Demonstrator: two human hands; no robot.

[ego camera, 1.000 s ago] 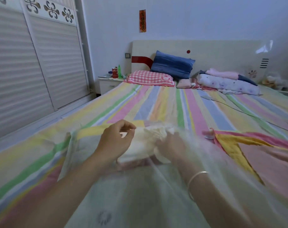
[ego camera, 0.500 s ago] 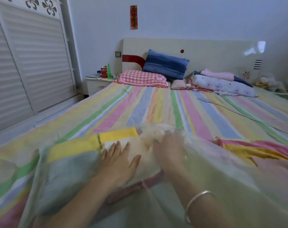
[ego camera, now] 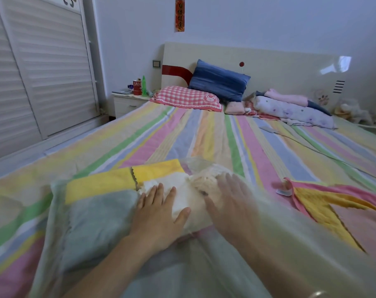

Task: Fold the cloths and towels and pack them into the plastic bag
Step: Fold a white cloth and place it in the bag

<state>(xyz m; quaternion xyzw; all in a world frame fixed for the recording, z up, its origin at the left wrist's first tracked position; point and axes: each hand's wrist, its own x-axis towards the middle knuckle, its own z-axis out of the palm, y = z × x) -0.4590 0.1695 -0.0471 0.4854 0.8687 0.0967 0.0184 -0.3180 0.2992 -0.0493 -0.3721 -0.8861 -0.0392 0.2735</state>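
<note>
Striped bed sheet [ego camera: 204, 134] lies under our plastic bag [ego camera: 279, 244]. Both hands are open and flat — left hand [ego camera: 159, 214] on the white cloth [ego camera: 182, 196], right hand [ego camera: 232, 203] inside the bag.

Soft, dim, bluish daylight fills the room; shadows are faint. A bright window reflection glares on the glossy cream headboard [ego camera: 335, 65]. Wide-angle distortion bows the white louvred wardrobe doors [ego camera: 43, 72] at left. The near foreground is motion-blurred, the far end sharper.
</note>
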